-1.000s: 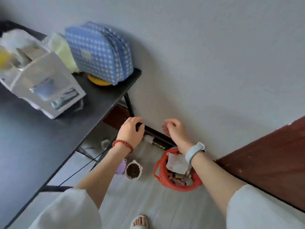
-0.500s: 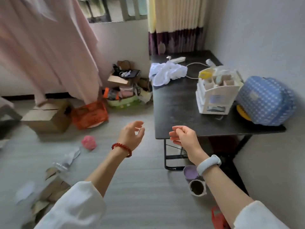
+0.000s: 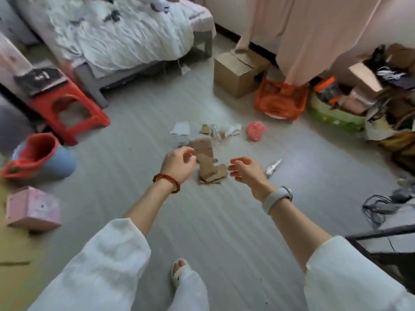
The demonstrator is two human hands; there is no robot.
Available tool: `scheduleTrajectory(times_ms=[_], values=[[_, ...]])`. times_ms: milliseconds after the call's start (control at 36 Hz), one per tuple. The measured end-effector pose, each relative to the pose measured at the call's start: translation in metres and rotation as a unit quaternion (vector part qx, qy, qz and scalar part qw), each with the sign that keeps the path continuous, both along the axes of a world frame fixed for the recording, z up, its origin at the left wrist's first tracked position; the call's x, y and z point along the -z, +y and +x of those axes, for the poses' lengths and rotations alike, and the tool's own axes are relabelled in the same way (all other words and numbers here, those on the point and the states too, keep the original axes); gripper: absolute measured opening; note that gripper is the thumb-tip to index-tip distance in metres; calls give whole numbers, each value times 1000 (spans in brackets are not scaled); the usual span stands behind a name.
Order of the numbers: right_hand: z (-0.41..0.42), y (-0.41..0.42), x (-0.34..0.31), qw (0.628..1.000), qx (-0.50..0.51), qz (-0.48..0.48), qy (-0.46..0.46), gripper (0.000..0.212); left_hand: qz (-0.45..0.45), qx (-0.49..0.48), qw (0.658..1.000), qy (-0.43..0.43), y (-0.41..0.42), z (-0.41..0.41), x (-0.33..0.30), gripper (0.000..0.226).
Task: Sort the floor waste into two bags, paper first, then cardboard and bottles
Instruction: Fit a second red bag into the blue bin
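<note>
The left hand, marked by a red bead bracelet, is held out over the floor with fingers loosely curled and nothing gripped. The right hand, with a pale wristband at its wrist, is raised beside it in the same half-open curl, also empty. Between and just beyond the two hands, a heap of torn cardboard pieces is seen lying on the pale plank floor; in the picture the left fingertips overlap its edge, though contact cannot be judged.

Farther from the hands, scraps of white paper are scattered beside more torn bits, and a crumpled pink bag is seen to their right. A flattened clear bottle lies just right of the right hand, partly hidden by it.

A closed cardboard box and an orange basket are placed near the far wall beneath a pink curtain. At left, a red stool is set by an unmade bed, with a blue bin lined in red and a pink box nearer the camera. White sleeves and one slippered foot are shown at the bottom edge.
</note>
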State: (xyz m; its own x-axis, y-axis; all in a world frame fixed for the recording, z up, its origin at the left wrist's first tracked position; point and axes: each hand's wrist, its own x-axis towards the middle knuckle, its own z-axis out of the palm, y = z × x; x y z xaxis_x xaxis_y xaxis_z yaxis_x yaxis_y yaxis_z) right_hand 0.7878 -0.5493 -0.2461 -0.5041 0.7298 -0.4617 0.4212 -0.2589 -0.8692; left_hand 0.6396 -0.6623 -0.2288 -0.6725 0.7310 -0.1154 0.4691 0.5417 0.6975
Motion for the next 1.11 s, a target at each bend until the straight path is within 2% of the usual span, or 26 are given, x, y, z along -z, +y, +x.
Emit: scheduleTrajectory(times_ms=[194, 361, 639, 833, 1111], values=[[-161, -43, 43, 993, -101, -23, -49, 21, -26, -120, 992, -42, -69, -130, 35, 24], [-269, -65, 52, 980, -190, -20, -62, 21, -35, -199, 977, -70, -101, -215, 54, 24], [-459, -18, 76, 967, -245, -19, -73, 14, -32, -261, 962, -76, -63, -369, 73, 27], [-588, 12, 89, 942, -319, -12, -103, 24, -26, -314, 944, -102, -28, -474, 93, 27], [-756, 9, 100, 912, -391, -28, -125, 23, -48, -400, 906, -129, -42, -611, 110, 27]])
